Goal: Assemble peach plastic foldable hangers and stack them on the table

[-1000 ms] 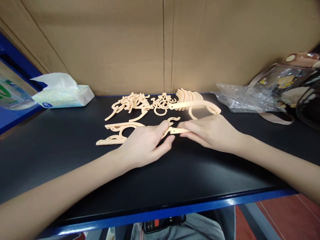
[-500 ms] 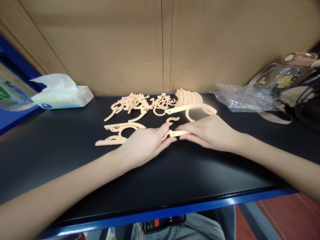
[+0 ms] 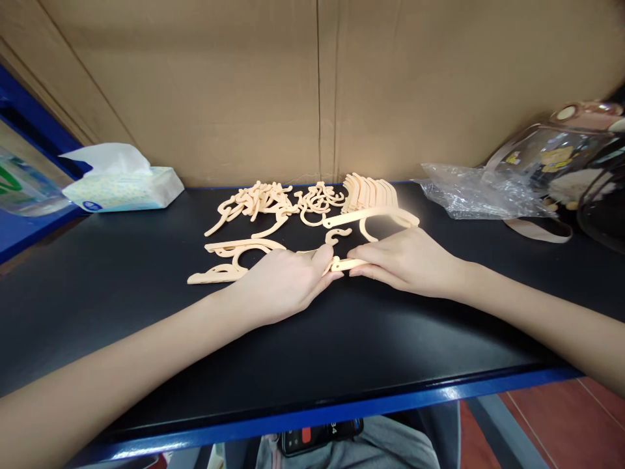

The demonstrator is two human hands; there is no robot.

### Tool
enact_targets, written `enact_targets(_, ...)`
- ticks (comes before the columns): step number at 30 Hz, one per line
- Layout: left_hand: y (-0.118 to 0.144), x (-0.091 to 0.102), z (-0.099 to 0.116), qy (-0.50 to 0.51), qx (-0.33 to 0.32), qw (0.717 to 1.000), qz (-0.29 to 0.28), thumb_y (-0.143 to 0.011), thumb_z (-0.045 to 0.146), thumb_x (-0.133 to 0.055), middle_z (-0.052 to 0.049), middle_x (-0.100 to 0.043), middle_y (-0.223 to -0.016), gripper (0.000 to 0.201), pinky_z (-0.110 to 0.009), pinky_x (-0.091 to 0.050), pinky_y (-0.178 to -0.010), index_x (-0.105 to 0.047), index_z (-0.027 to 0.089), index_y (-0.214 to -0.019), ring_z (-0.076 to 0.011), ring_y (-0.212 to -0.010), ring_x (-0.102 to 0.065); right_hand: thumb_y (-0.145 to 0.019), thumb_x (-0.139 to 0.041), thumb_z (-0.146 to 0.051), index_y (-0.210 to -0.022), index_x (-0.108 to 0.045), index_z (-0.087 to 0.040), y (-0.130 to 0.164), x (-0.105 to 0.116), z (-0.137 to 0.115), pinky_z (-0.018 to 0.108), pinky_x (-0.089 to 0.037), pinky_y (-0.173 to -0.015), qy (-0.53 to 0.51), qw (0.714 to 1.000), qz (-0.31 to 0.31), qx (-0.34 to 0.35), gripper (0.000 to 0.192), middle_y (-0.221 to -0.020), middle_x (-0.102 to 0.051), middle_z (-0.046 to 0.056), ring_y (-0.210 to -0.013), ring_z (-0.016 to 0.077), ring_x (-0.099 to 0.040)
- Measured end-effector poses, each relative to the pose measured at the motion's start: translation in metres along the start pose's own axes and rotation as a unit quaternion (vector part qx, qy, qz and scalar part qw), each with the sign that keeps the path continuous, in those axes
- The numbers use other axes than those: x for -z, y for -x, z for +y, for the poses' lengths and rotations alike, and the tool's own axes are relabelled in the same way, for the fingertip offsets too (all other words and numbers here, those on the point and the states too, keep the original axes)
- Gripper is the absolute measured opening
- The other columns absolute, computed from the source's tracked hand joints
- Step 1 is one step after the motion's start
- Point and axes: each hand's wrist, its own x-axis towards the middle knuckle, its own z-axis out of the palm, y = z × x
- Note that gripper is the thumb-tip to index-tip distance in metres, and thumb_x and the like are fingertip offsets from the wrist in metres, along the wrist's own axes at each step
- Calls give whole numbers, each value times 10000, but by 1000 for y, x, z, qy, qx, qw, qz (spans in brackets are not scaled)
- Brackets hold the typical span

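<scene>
My left hand [image 3: 288, 277] is closed, thumb and fingers pinching a small peach-coloured plastic hanger part mostly hidden by the fingers. Facing it, my right hand [image 3: 407, 260] grips a hanger arm [image 3: 344, 264] whose holed end meets the left fingertips. Just beyond the right hand extends a long curved hanger arm [image 3: 371, 213] with a holed end; its lower part is hidden behind that hand. A hanger hook [image 3: 336, 234] shows just behind the fingertips. By the left hand lie folded hanger pieces [image 3: 215, 276], partly covered by it.
Behind are a heap of hanger parts [image 3: 256, 198], a cluster of hooks [image 3: 319, 197] and a row of hanger arms [image 3: 370, 192]. A tissue pack [image 3: 124, 189] stands left. Right are a clear plastic bag [image 3: 469, 195] and a transparent bag [image 3: 551, 153]. A phone [image 3: 322, 436] lies below the table edge.
My right hand and the long curved arm have shifted slightly left. The holed end near the left fingertips has tilted slightly, and both hands keep their grip.
</scene>
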Motion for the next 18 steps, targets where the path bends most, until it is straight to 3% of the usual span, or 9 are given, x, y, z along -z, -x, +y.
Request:
enact_targets(4, 0, 0, -2, -40, -16, 999, 4, -998, 364, -285, -8, -595, -590, 294, -258, -272, -422, -471, 139, -964, -197, -482, -602, -1001, -236, -446, -955, -650, -183, 0, 0, 0, 263, -271, -527, -6, 1000, -6, -4, 492, -700, -682, 20, -596, 148, -595)
enact_targets(9, 0, -4, -4, -84, -41, 994, 60, -985, 326, -307, -18, -608, -641, 272, -274, -181, -391, -488, 143, -899, -179, -460, -590, -999, -252, -440, -965, -648, -204, -1, 2, -2, 275, -319, -582, -32, 999, -36, -21, 462, -720, -682, 19, -663, 160, -593)
enact_targets(18, 3, -1, -2, -160, -61, 977, 125, -976, 288, -282, -25, -573, -601, 302, -284, -192, -390, -495, 153, -810, -180, -449, -578, -996, -265, -440, -936, -655, -214, -1, 5, -4, 268, -363, -614, -50, 997, -52, -23, 455, -657, -658, 10, -607, 141, -568)
